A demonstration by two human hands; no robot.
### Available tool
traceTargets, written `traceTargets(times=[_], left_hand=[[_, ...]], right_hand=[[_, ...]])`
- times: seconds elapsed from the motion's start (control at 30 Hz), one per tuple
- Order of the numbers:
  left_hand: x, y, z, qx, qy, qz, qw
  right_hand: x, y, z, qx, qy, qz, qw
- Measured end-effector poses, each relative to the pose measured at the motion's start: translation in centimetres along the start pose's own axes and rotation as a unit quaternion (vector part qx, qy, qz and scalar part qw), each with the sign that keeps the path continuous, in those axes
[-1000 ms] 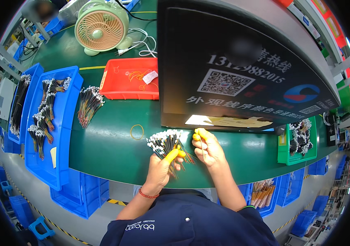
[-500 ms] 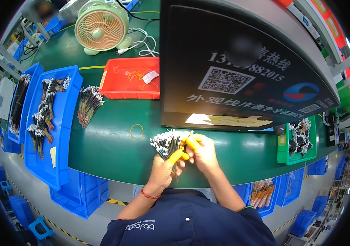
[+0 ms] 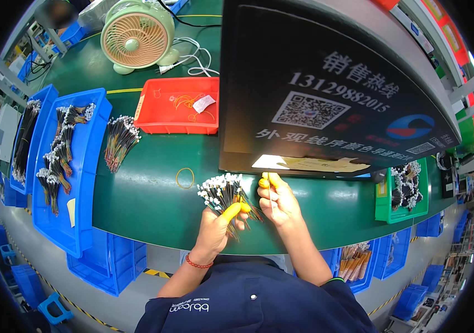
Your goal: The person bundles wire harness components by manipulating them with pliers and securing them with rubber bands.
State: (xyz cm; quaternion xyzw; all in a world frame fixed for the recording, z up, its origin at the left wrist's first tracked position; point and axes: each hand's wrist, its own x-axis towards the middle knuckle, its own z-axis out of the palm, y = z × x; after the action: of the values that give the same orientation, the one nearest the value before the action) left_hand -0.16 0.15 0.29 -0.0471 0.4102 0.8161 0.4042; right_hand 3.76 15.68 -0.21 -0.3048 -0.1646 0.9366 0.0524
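Note:
My left hand [image 3: 213, 230] is closed around a bundle of wire harnesses [image 3: 220, 191], short dark wires with white connectors fanned out at the top. Yellow finger covers sit on fingertips of both hands. To the right of the bundle, my right hand [image 3: 284, 208] pinches a single thin wire harness [image 3: 270, 195] upright between thumb and forefinger. Its upper end is near the lower edge of a large black machine [image 3: 325, 61], just below a lit opening. A thin yellow ring [image 3: 178, 178], like a rubber band, lies on the green table left of the bundle.
Left on the table are a pile of harnesses [image 3: 121, 141] and a blue tray [image 3: 84, 213] with harness bundles. A red tray [image 3: 178, 127] stands behind, near a green fan [image 3: 131, 41]. A green bin [image 3: 384, 208] with harnesses stands at the right.
My right hand has moved away from the bundle to the right and now holds one harness apart. My left hand and the bundle have shifted slightly left.

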Motion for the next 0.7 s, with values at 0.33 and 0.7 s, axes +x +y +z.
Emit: traceTargets(times=[0.33,0.7], left_hand=[[0.3,-1.0,0.2,-0.007,-0.004,0.008,1.0],[-0.1,-0.5,0.1,-0.016,0.003,-0.005,1.0]], right_hand=[[-2.1,2.4,1.0,-0.422,-0.064,-0.165,0.889],[0.0,-0.6,-0.3,0.024,-0.013,0.066,0.997]])
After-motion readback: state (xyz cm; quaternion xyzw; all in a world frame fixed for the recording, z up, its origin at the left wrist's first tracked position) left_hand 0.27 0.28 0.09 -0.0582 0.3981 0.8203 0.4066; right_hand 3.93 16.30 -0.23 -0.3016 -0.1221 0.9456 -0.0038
